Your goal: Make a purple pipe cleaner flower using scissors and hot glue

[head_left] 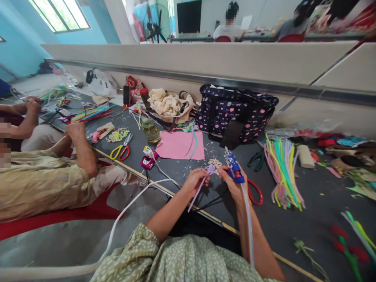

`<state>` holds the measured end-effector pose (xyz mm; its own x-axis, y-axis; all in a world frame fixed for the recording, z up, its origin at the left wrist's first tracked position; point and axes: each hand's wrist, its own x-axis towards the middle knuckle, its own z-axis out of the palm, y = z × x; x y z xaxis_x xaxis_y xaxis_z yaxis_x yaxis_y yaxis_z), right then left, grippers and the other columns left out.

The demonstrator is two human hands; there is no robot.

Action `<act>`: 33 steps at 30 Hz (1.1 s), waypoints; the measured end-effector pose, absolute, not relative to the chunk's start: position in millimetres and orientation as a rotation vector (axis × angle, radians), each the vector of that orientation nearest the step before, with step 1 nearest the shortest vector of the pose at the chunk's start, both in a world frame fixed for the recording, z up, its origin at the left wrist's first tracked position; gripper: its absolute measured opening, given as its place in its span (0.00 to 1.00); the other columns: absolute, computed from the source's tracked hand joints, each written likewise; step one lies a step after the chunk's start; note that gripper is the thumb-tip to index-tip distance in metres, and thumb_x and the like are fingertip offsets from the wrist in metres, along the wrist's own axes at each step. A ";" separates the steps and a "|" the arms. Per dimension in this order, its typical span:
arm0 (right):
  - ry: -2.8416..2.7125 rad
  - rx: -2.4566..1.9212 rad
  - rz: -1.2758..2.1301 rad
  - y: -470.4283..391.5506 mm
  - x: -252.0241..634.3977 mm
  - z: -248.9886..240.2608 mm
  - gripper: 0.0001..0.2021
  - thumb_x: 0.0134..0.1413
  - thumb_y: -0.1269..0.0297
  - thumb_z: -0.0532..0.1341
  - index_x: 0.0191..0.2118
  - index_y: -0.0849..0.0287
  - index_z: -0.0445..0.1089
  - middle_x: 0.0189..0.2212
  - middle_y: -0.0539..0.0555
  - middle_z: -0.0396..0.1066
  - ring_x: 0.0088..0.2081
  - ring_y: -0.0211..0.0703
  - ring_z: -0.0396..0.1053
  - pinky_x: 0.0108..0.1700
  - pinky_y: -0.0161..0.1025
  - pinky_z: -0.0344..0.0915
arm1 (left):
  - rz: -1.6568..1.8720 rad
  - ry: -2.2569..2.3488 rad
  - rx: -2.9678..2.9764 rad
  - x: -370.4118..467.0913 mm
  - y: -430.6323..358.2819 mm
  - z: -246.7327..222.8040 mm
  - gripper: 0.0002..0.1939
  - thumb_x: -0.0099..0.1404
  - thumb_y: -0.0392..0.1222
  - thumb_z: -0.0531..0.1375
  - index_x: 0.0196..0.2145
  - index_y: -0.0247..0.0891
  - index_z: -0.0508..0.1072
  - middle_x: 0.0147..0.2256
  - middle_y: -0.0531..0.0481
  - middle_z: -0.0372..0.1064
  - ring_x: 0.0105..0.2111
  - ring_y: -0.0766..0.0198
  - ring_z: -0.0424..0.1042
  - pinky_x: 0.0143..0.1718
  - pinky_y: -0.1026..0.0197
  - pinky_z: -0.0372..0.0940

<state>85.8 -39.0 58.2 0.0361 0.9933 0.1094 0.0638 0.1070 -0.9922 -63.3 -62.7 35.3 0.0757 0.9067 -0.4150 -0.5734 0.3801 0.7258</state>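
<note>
My left hand (197, 182) pinches a thin lilac stem (196, 194) that hangs down toward the table's front edge. At its upper end is a small lilac piece (210, 169), between my two hands. My right hand (232, 183) is closed around a blue glue gun (234, 167), its nozzle pointing up and away; a clear glue stick trails from its back over my forearm. The right fingertips come close to the lilac piece; whether they touch it cannot be made out. Pale scraps (216, 163) lie just behind the piece.
Behind stand a pink sheet (179, 145), a bottle (150, 131) and a dark patterned bag (235, 113). Red-handled scissors (256, 192), green pliers (256, 159) and colourful stems (283, 168) lie right. Scissors (122, 149) and a co-worker's hands (76, 133) are left. A white cable (117, 219) crosses front left.
</note>
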 end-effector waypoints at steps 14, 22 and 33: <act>-1.628 -1.162 0.831 -39.7 90.4 56.8 0.09 0.52 0.56 0.62 0.34 0.56 0.66 0.29 0.49 0.69 0.30 0.39 0.66 0.37 0.37 0.64 | 1.121 0.980 0.547 -61.1 -67.7 34.3 0.03 0.46 0.36 0.61 0.22 0.35 0.69 0.19 0.52 0.67 0.17 0.71 0.62 0.21 0.66 0.59; -1.650 -1.202 0.819 -44.4 88.2 65.7 0.12 0.52 0.53 0.61 0.34 0.55 0.64 0.28 0.49 0.70 0.30 0.39 0.67 0.37 0.36 0.63 | 1.147 0.985 0.578 -59.0 -68.6 42.8 0.07 0.45 0.39 0.63 0.20 0.35 0.68 0.18 0.52 0.65 0.17 0.71 0.61 0.21 0.66 0.57; -1.694 -1.230 0.792 -42.1 90.5 54.9 0.14 0.50 0.52 0.62 0.36 0.57 0.65 0.28 0.49 0.69 0.28 0.38 0.67 0.34 0.36 0.64 | 1.157 0.989 0.632 -58.5 -70.1 39.3 0.06 0.45 0.38 0.62 0.21 0.35 0.68 0.18 0.54 0.64 0.18 0.71 0.60 0.21 0.67 0.57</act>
<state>90.5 -42.1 54.9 -0.1303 0.9513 0.2795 0.3953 0.3084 -0.8652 -58.5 -70.1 39.3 0.0807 0.9479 -0.3081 -0.4520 0.3103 0.8363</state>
